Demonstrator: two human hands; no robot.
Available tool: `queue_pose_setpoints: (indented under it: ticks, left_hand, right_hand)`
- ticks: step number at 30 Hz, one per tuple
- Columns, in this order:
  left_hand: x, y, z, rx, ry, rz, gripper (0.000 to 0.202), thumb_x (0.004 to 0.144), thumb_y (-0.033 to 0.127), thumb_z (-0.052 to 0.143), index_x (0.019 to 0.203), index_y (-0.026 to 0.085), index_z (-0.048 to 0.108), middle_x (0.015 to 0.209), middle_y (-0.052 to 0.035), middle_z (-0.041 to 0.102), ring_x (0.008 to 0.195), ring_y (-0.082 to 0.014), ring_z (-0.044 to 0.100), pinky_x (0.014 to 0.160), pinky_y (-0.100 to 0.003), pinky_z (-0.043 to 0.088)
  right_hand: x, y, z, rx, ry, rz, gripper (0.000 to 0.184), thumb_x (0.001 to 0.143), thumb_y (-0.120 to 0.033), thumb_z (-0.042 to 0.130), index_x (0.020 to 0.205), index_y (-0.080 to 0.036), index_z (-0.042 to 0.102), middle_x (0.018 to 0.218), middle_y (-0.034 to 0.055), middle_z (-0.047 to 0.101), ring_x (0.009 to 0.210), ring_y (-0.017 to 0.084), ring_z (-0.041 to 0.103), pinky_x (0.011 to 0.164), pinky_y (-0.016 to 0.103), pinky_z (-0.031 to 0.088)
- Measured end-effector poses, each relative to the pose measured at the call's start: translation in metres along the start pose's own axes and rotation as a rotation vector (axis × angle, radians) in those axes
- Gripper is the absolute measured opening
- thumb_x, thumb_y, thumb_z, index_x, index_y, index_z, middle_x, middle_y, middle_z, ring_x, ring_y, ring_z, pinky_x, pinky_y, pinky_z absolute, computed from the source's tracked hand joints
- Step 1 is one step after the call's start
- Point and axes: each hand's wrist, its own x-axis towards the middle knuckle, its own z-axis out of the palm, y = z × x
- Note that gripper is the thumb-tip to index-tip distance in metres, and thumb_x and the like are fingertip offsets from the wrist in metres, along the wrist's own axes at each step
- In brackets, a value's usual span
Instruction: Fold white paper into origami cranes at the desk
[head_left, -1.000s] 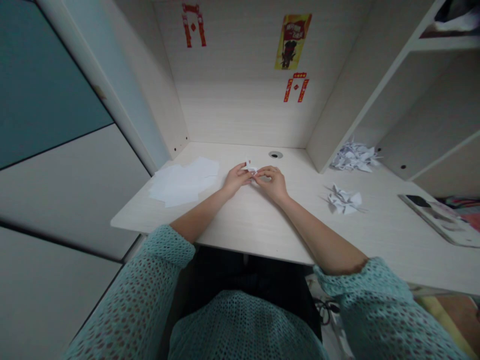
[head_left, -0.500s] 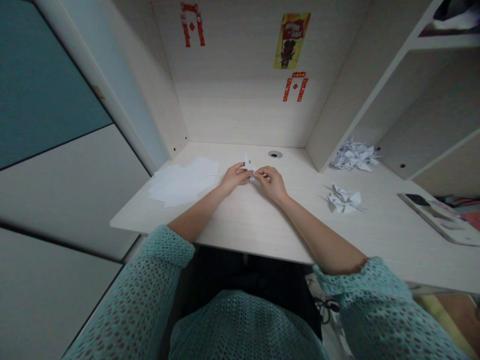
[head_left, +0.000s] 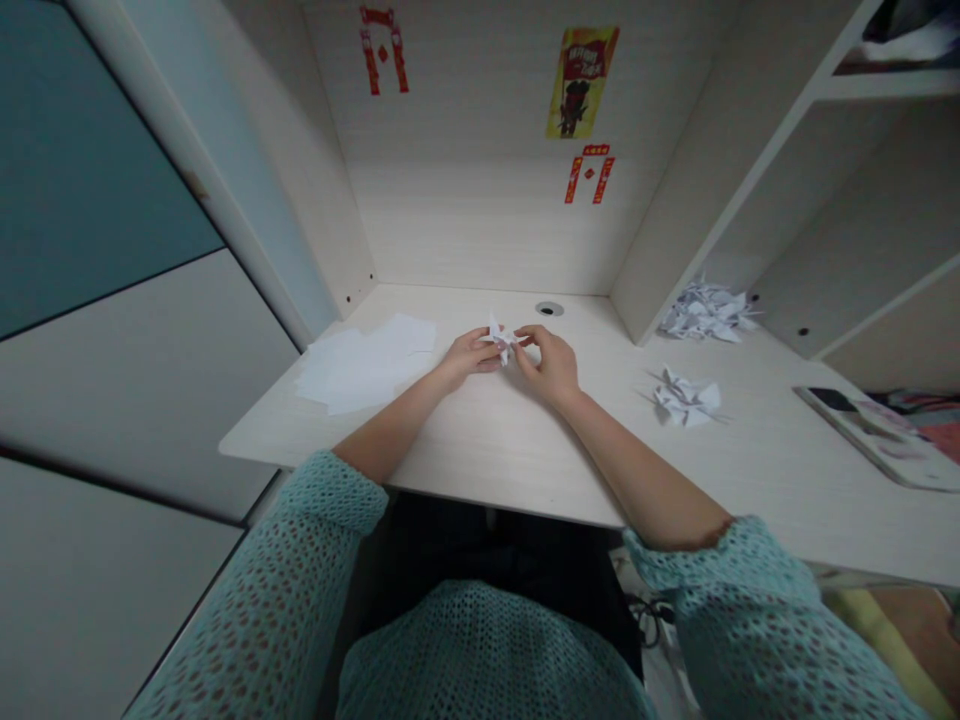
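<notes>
A small folded white paper figure is held between both my hands just above the pale wooden desk. My left hand pinches its left side with closed fingers. From the right, my right hand grips the other side, fingers curled round it. A pointed flap sticks up between the two hands. Both forearms reach out from teal knitted sleeves.
A loose stack of white paper sheets lies on the desk to the left. Folded paper figures sit to the right, and a heap of them fills the shelf corner. A phone on a book lies far right. A cable hole is behind my hands.
The folded paper has opened out a little and now shows more points between my hands. My right hand has shifted slightly to the right and turned.
</notes>
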Motion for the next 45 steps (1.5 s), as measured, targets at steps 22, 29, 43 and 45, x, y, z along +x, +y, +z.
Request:
queue_pose_setpoints:
  ticks: [22, 29, 43, 45]
  left_hand:
    - [0.005, -0.004, -0.009, -0.013, -0.005, 0.039, 0.069, 0.059, 0.030, 0.083, 0.122, 0.025, 0.058, 0.100, -0.0054, 0.069, 0.083, -0.0150, 0.067, 0.089, -0.039, 0.049]
    - [0.003, 0.000, -0.007, -0.003, 0.002, 0.000, 0.066, 0.057, 0.032, 0.084, 0.117, 0.022, 0.060, 0.096, -0.0058, 0.070, 0.084, -0.0157, 0.067, 0.091, -0.042, 0.047]
    - [0.003, -0.003, -0.007, -0.025, -0.061, 0.006, 0.054, 0.059, 0.033, 0.084, 0.107, 0.019, 0.061, 0.094, -0.0067, 0.070, 0.085, -0.0177, 0.067, 0.092, -0.045, 0.047]
    - [0.003, -0.003, -0.006, -0.007, -0.076, 0.005, 0.055, 0.058, 0.032, 0.084, 0.107, 0.019, 0.061, 0.092, -0.0057, 0.070, 0.083, -0.0166, 0.067, 0.092, -0.045, 0.047]
  right_hand:
    - [0.003, 0.007, 0.011, 0.202, -0.010, 0.033, 0.009, 0.081, -0.030, 0.063, 0.079, -0.025, 0.070, 0.095, 0.0051, 0.065, 0.097, 0.024, 0.055, 0.091, 0.046, 0.042]
    - [0.003, 0.001, 0.006, 0.096, 0.034, -0.026, 0.007, 0.081, -0.027, 0.059, 0.082, -0.023, 0.065, 0.099, 0.0075, 0.063, 0.098, 0.025, 0.056, 0.088, 0.041, 0.045]
    - [0.000, -0.003, 0.002, 0.170, -0.012, -0.059, 0.031, 0.087, -0.024, 0.046, 0.117, -0.024, 0.055, 0.108, 0.0076, 0.067, 0.089, 0.021, 0.064, 0.083, 0.036, 0.049]
    - [0.000, -0.003, 0.001, 0.148, -0.010, -0.081, 0.033, 0.087, -0.024, 0.048, 0.119, -0.024, 0.055, 0.106, 0.0076, 0.067, 0.090, 0.022, 0.062, 0.084, 0.037, 0.048]
